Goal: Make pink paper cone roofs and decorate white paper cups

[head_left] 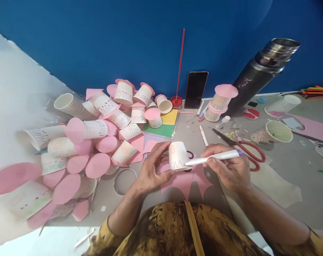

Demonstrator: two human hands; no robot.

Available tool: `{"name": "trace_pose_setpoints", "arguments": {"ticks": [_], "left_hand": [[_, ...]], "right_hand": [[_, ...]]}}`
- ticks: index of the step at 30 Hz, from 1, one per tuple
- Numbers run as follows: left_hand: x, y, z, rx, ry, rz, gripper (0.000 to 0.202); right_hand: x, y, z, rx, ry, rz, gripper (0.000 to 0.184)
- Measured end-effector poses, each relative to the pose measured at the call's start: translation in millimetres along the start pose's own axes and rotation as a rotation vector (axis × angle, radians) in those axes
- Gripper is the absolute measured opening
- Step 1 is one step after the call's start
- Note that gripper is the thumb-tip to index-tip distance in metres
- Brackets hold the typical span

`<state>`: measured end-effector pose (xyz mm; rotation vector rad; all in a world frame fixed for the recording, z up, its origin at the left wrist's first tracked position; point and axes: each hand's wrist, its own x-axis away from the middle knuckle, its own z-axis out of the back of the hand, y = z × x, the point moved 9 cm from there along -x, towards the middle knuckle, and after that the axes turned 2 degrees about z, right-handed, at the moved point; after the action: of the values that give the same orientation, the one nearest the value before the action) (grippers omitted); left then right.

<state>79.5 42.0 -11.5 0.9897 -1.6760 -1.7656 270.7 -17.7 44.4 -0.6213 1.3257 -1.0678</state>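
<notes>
A white paper cup point(178, 153) is upside down in my left hand point(153, 167), whose thumb and fingers close around its left side. A purple zigzag line runs along part of the cup near its rim. My right hand point(229, 167) grips a white marker point(217, 155) with a purple end. The marker's tip touches or nearly touches the cup near the end of the zigzag. Beneath the cup lies pink paper point(188, 183) with curved cut-outs. A black curved piece, partly hidden, shows behind the cup.
Many decorated cups with pink paper discs point(97, 165) crowd the left. Red-handled scissors point(246, 151), another marker point(203, 135) and a patterned cup point(273, 133) lie to the right. A phone point(196, 89) and dark flask point(259, 74) stand by the blue wall. A tape roll point(116, 182) sits left.
</notes>
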Motion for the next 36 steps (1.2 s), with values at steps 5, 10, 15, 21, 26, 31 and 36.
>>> {"name": "trace_pose_setpoints", "arguments": {"ticks": [5,10,15,21,26,31,36], "left_hand": [[1,-4,-1.7,0.041,-0.015,0.006,0.070],[3,-9,-0.9,0.052,-0.011,0.022,0.072],[3,-7,-0.1,0.073,0.010,0.028,0.072],[2,-3,1.9,0.114,0.050,0.020,0.067],[0,-3,1.7,0.175,0.053,0.036,0.069],[0,-3,2.6,0.225,0.059,0.055,0.069],[0,-4,3.8,0.237,0.057,0.062,0.072]], "right_hand": [[0,-3,-5,0.011,-0.036,-0.005,0.007],[-1,1,-3,0.036,-0.017,-0.005,0.006],[1,6,-3,0.011,-0.042,-0.041,0.014],[1,7,3,-0.002,0.019,-0.073,0.017],[-1,6,7,-0.025,0.074,-0.074,0.014],[-2,8,8,-0.073,0.083,-0.100,0.017],[1,19,7,-0.160,0.074,-0.173,0.024]]}}
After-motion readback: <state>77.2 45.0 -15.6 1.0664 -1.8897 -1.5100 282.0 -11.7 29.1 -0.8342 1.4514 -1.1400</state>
